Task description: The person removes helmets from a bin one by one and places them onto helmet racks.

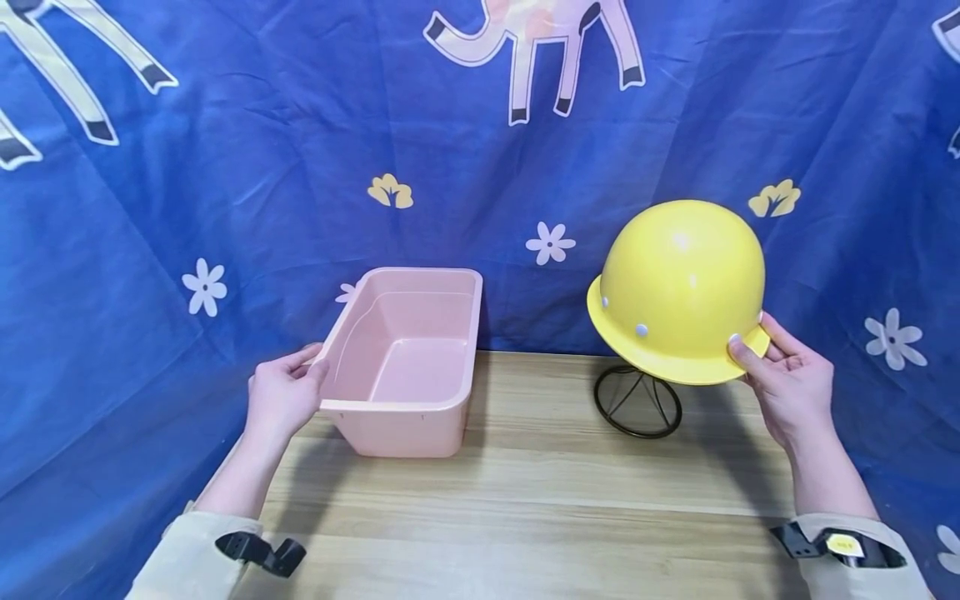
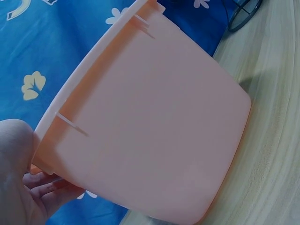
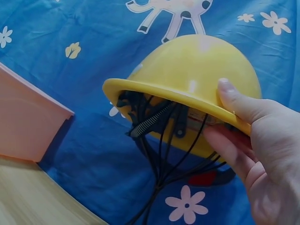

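Note:
On the left, a pink plastic bin (image 1: pixel 397 429) stands on the table, its inside facing up with nothing seen in it. My left hand (image 1: pixel 288 387) pinches the bin's left rim near the front corner, thumb on one side and fingers beneath the lip. At the right is a yellow hard hat (image 1: pixel 682 287), tilted, over a black wire stand (image 1: pixel 637 402). My right hand (image 1: pixel 797 387) holds the hat's brim, thumb on the outer shell and fingers underneath. In the right wrist view, the stand's wires (image 3: pixel 159 176) reach up into the hat beside its dark inner straps (image 3: pixel 152 119).
A wood-grain table (image 1: pixel 525 517) lies under the bin and stand. Behind and at both sides hangs a blue cloth (image 1: pixel 300 167) with animal, flower and leaf prints. A black strap device (image 1: pixel 258 552) sits on the left cuff, another (image 1: pixel 840 546) on the right.

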Demonstrator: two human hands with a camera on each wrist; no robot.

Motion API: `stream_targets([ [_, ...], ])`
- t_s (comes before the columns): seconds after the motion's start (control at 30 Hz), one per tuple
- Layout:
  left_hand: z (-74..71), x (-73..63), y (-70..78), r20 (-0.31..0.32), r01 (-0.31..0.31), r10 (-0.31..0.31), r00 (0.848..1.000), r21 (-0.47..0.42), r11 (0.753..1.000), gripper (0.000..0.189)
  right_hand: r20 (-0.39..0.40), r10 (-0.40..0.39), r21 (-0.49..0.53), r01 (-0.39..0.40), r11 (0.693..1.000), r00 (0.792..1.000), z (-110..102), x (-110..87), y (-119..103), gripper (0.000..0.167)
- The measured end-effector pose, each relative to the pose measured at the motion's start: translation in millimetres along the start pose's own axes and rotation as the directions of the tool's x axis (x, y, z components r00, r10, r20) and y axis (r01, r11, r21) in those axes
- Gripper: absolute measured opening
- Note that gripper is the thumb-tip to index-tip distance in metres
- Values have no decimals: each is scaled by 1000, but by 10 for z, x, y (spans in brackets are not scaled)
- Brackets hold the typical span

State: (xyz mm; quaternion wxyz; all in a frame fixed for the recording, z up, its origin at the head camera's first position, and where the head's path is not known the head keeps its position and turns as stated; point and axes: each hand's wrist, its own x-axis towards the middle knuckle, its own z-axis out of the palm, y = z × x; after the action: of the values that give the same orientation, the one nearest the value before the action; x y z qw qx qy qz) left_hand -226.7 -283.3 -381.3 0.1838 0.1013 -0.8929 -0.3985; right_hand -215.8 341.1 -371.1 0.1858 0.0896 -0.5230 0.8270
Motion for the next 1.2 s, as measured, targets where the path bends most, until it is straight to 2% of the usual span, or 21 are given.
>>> stream_targets([
  [0.17, -9, 6, 0, 7, -28, 28, 1000, 7, 1000, 44, 34, 39, 6, -39, 999, 999, -49, -14, -44, 86],
  [0.33, -17, 11, 2, 11, -33, 33, 999, 3, 999, 44, 61, 44, 27, -46, 999, 997, -73, -18, -45, 76],
  [0.6, -21, 15, -2, 23, -14, 15, 1000, -5, 1000, 46, 80, 46, 62, -51, 997, 996, -79, 6, -18, 77],
  [0.97, -29, 6, 28, 35, -2, 3, 999, -17, 1000, 46, 76, 29, -11, -28, 1000, 997, -111, 48, -1, 77],
  [1.2, -22, 20, 15, 31, -11, 11, 999, -11, 1000, 46, 90, 57, -3, -57, 998, 994, -134, 43, -20, 77],
])
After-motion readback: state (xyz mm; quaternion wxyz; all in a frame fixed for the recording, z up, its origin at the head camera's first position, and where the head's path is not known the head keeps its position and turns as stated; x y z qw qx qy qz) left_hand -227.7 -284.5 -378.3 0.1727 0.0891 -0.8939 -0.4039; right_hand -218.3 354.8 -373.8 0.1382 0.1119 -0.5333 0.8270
